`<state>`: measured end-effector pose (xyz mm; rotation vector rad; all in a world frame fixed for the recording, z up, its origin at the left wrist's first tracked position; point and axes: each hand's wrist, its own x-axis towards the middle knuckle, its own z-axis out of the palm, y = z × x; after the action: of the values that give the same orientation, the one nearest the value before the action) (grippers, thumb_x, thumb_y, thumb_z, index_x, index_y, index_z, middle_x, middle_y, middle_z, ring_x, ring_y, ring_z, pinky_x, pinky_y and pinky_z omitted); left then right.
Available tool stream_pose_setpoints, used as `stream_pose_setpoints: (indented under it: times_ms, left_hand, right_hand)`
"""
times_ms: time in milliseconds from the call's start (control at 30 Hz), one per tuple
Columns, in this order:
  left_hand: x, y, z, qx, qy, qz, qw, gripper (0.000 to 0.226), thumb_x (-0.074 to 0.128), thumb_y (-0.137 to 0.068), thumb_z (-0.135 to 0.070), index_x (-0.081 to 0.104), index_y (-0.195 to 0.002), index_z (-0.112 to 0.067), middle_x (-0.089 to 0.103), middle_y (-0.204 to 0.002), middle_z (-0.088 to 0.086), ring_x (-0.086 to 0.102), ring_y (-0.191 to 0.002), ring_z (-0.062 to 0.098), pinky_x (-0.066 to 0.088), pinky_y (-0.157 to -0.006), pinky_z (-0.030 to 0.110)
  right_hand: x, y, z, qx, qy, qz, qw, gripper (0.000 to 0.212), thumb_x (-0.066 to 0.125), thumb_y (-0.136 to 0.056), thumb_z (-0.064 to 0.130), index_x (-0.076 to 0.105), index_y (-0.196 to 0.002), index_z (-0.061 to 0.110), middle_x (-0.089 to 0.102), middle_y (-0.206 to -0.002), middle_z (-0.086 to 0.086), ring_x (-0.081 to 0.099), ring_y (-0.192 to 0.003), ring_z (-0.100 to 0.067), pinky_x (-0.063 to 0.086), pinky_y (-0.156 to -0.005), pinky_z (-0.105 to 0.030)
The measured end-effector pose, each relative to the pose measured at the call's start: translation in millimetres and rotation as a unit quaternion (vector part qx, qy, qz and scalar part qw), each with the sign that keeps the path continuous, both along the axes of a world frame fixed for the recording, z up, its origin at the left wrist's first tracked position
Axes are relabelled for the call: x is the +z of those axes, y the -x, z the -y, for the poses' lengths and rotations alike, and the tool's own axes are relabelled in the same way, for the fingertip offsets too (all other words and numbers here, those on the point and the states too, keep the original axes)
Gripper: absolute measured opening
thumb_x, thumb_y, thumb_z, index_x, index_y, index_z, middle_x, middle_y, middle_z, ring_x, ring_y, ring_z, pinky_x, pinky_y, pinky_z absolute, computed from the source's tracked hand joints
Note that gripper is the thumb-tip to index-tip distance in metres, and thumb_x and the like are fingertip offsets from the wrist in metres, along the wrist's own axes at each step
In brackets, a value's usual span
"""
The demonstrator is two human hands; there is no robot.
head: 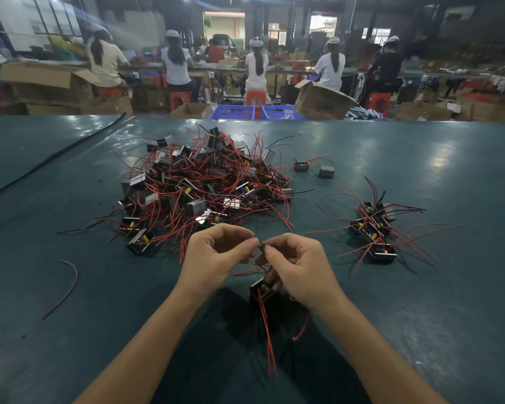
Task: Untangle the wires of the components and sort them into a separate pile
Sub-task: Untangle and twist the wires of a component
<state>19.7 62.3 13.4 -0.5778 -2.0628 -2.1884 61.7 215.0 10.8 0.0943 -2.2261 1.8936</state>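
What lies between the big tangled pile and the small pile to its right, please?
In the head view, only bare table crossed by red wire ends from the big pile and small pile.

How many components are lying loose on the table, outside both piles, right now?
2. A component with red wires and a grey component beside it, right of the tangled pile, beyond the sorted pile. More may hide under wires.

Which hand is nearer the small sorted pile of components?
Right. The right hand, gripping a component, is just left of the sorted pile; the left hand, pinching a wire, is farther left, in front of the large tangled heap.
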Motion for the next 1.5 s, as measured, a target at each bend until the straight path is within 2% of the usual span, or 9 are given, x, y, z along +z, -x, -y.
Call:
stream_pose_setpoints:
  times_ms: [200, 433, 767, 900, 1067, 1167, 1267, 1400, 1500]
  left_hand:
    - [-0.8, 0.2, 0.9, -0.024, 0.007, 0.012, 1.0, 0.014, 0.074, -0.07, -0.022, 0.076, -0.084, -0.018, 0.075, -0.072, 0.007, 0.071, -0.065, 0.016, 0.059, -0.065, 0.025]
    - [-3.9, 2.4, 2.8, -0.029, 0.046, 0.012, 0.998, 0.014, 0.072, -0.072, -0.029, 0.074, -0.08, -0.018, 0.073, -0.068, 0.0, 0.07, -0.062, 0.011, 0.054, -0.059, 0.019]
    - [-4.1, 5.1, 7.1, -0.048, 0.089, 0.005, 0.995, 0.019, 0.068, -0.076, -0.036, 0.071, -0.081, -0.018, 0.072, -0.067, -0.003, 0.068, -0.062, 0.008, 0.051, -0.058, 0.017]
    - [-1.6, 4.1, 9.2, -0.033, 0.126, -0.027, 0.991, 0.019, 0.066, -0.078, -0.039, 0.07, -0.081, -0.022, 0.071, -0.069, -0.005, 0.068, -0.063, 0.009, 0.05, -0.058, 0.016]
    - [-1.1, 0.4, 8.2, -0.032, 0.16, -0.104, 0.981, 0.017, 0.067, -0.08, -0.036, 0.072, -0.092, -0.025, 0.072, -0.08, -0.01, 0.067, -0.066, 0.008, 0.053, -0.062, 0.019]
    - [-1.6, 0.4, 9.4, -0.009, 0.152, -0.113, 0.982, 0.016, 0.068, -0.079, -0.037, 0.074, -0.087, -0.024, 0.071, -0.075, -0.008, 0.066, -0.063, 0.009, 0.051, -0.06, 0.019]
    - [-1.7, 1.0, 10.5, -0.002, 0.147, -0.11, 0.983, 0.016, 0.069, -0.078, -0.039, 0.073, -0.083, -0.024, 0.07, -0.071, -0.006, 0.066, -0.062, 0.01, 0.051, -0.058, 0.019]
    - [0.8, 1.3, 9.7, -0.006, 0.146, -0.098, 0.984, 0.017, 0.069, -0.076, -0.041, 0.071, -0.08, -0.025, 0.071, -0.071, -0.004, 0.068, -0.063, 0.012, 0.054, -0.058, 0.022]
    - [2.9, 1.9, 8.4, -0.028, 0.131, -0.058, 0.989, 0.019, 0.07, -0.074, -0.041, 0.071, -0.08, -0.022, 0.071, -0.069, -0.002, 0.068, -0.062, 0.013, 0.054, -0.056, 0.021]
  right_hand:
    - [1.9, -0.9, -1.7, 0.013, 0.014, -0.007, 1.0, 0.018, 0.061, -0.091, 0.001, 0.069, -0.08, 0.014, 0.072, -0.07, -0.007, 0.061, -0.048, -0.013, 0.048, -0.043, -0.023]
    - [3.0, -0.3, -2.6, 0.009, 0.006, -0.017, 1.0, 0.018, 0.063, -0.09, 0.001, 0.07, -0.079, 0.013, 0.07, -0.068, -0.011, 0.059, -0.045, -0.013, 0.049, -0.044, -0.023]
    - [3.4, 0.0, -2.3, 0.009, -0.04, -0.048, 0.998, 0.018, 0.067, -0.089, 0.008, 0.07, -0.079, 0.023, 0.066, -0.061, 0.008, 0.057, -0.049, -0.003, 0.045, -0.049, -0.017]
    - [2.5, -0.1, -1.5, 0.007, -0.074, -0.046, 0.996, 0.017, 0.064, -0.092, 0.012, 0.068, -0.082, 0.026, 0.065, -0.063, 0.012, 0.056, -0.052, -0.002, 0.045, -0.051, -0.018]
    - [2.8, -0.7, -2.4, 0.013, -0.093, -0.055, 0.994, 0.016, 0.061, -0.094, 0.011, 0.067, -0.086, 0.024, 0.066, -0.067, 0.013, 0.06, -0.061, 0.0, 0.046, -0.059, -0.014]
    - [1.8, -0.8, -1.2, 0.011, -0.108, -0.064, 0.992, 0.019, 0.06, -0.095, 0.011, 0.065, -0.085, 0.026, 0.063, -0.067, 0.014, 0.06, -0.063, 0.0, 0.046, -0.061, -0.013]
    - [1.6, -0.7, -1.1, 0.009, -0.116, -0.073, 0.991, 0.019, 0.06, -0.095, 0.013, 0.064, -0.086, 0.028, 0.064, -0.068, 0.013, 0.06, -0.065, -0.001, 0.049, -0.063, -0.015]
    - [1.5, -1.0, -2.6, 0.009, -0.111, -0.078, 0.991, 0.016, 0.062, -0.094, 0.014, 0.065, -0.087, 0.028, 0.067, -0.073, 0.005, 0.063, -0.068, -0.012, 0.055, -0.064, -0.026]
    - [1.4, -0.2, -2.8, -0.001, -0.11, -0.085, 0.99, 0.017, 0.062, -0.094, 0.012, 0.065, -0.088, 0.028, 0.068, -0.074, 0.005, 0.064, -0.068, -0.011, 0.055, -0.066, -0.027]
